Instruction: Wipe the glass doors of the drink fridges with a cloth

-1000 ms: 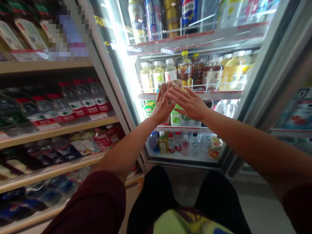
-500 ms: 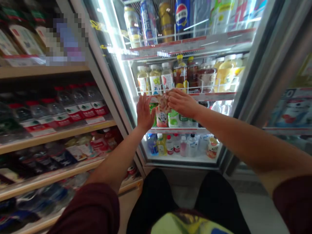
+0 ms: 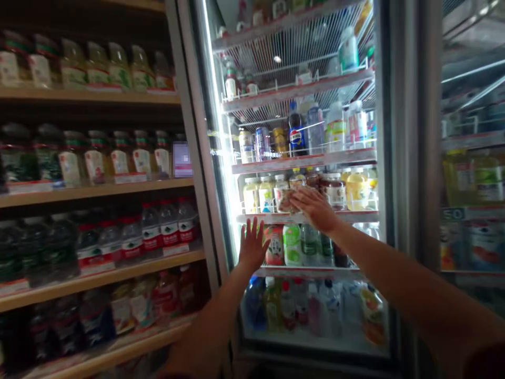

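My right hand (image 3: pixel 315 208) is held flat, palm forward, against a crumpled brownish cloth (image 3: pixel 287 201) in front of the lit drinks fridge (image 3: pixel 307 217). The cloth is partly hidden by my fingers and overlaps a row of bottles behind it. Lower and to the left, my left hand (image 3: pixel 253 245) is raised with its fingers spread and nothing in it. Just right of it stands a red-labelled drink (image 3: pixel 274 245), with a green-and-white bottle (image 3: pixel 292 245) alongside. Whether my left palm touches the fridge front cannot be made out.
Wooden shelves (image 3: pixel 98 187) full of bottled drinks line the left side. The fridge's metal frame (image 3: pixel 410 158) runs up the right, with another drinks cooler (image 3: pixel 473 210) beyond it. A Pepsi bottle (image 3: pixel 295 131) stands on a shelf above my hands.
My view has tilted upward, bringing more upper shelves into sight. The cloth under my right hand has moved up, from below the shelf rail to above it. My left hand stays spread.
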`<state>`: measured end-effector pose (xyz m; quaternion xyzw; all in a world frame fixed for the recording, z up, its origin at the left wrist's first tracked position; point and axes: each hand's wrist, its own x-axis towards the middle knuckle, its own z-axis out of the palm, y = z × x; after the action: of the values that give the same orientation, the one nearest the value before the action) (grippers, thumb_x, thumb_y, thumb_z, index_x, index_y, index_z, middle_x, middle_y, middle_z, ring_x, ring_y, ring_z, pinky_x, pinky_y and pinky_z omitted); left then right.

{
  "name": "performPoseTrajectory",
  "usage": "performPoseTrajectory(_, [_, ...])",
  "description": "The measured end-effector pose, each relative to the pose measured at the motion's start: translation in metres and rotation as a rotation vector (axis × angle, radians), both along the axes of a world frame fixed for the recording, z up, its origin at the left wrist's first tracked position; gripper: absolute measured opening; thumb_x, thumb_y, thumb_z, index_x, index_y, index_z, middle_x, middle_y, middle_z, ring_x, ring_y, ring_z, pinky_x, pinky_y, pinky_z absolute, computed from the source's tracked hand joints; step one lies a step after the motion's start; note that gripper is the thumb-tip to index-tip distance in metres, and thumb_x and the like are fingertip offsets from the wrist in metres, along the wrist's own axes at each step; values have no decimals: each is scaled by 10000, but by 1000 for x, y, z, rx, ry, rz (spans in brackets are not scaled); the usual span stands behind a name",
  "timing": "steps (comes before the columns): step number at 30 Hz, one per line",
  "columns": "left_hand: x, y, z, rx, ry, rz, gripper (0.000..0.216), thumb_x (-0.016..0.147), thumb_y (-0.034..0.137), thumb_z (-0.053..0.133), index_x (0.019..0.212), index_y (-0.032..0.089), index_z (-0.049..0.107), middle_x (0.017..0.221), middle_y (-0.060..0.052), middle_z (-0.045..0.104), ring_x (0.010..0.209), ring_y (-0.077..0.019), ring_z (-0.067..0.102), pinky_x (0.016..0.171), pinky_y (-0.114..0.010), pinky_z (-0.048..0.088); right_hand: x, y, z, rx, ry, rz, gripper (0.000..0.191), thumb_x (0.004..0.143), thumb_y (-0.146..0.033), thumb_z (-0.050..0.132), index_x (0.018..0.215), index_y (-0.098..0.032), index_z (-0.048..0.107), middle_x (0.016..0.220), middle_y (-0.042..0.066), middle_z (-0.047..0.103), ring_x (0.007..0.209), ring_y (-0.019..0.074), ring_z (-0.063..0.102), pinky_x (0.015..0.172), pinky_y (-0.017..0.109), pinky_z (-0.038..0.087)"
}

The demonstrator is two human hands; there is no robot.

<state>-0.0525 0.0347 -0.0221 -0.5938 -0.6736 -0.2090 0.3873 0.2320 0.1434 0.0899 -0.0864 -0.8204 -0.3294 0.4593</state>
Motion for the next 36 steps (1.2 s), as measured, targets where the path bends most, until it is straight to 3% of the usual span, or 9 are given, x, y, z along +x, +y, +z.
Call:
performPoseTrajectory(6, [8,-28,21,-111,56,23,676,1138,363,535,1781,193,413,1871,-154,259,1750,-350,222,1431,-596,293,13,-4,-45,11,-231,59,460,1016,-68,630,1424,-191,803,1515,134,768,1528,305,640,1277,532,541])
performPoseTrajectory(9, [10,-37,28,-141,74,38,696,1119,374,595,1775,215,429,1865,-153,284,1742,-344,255,1419,-558,335,22,2,-28,19,-242,42,445,994,-40,634,1363,-193,830,1478,140,789,1515,290,654,1289,530,529])
performPoseTrajectory(13, [7,-42,30,-120,126,56,799,1072,434,690,1792,260,391,1866,-138,282,1744,-340,260,1402,-545,374,28,8,1,-71,68,-60,530,1003,-21,527,1418,-190,808,1587,176,708,1575,334,591,1298,658,485])
performPoseTrajectory(15, [4,-42,31,-73,150,72,856,1046,462,729,1801,317,355,1872,-117,271,1746,-355,254,1405,-579,361,24,7,-6,-91,104,-76,587,1007,-32,499,1502,-205,764,1636,176,664,1586,346,577,1290,687,478])
performPoseTrajectory(21, [3,-38,45,-71,146,155,1049,939,514,870,1801,433,277,1893,-108,212,1733,-489,184,1335,-785,347,13,10,-34,20,-330,56,579,987,-39,590,1443,-324,803,1506,59,779,1503,262,667,1283,551,520])
performPoseTrajectory(25, [9,-39,47,-112,125,152,1026,963,467,850,1808,427,268,1896,-125,190,1733,-483,156,1327,-781,353,20,16,-5,-37,9,-79,588,985,-5,526,1456,-229,798,1567,141,729,1546,327,625,1283,628,506])
performPoseTrajectory(28, [12,-41,47,-130,103,143,1042,955,470,860,1812,420,269,1896,-142,176,1734,-479,134,1325,-781,348,22,15,-12,-102,266,-180,649,995,-31,499,1589,-202,699,1700,176,596,1624,383,527,1305,689,454])
performPoseTrajectory(32, [15,-45,50,-162,92,152,1112,901,493,920,1810,394,288,1895,-156,159,1734,-486,128,1322,-773,358,21,14,-49,-16,-81,-85,710,948,-5,553,1579,-289,707,1645,102,670,1587,313,581,1318,598,464])
performPoseTrajectory(36, [20,-48,53,-180,100,178,1179,862,499,959,1811,377,271,1897,-165,143,1736,-488,132,1334,-747,363,34,23,-36,14,-134,-57,668,957,19,554,1523,-277,748,1576,96,732,1556,275,615,1310,559,481])
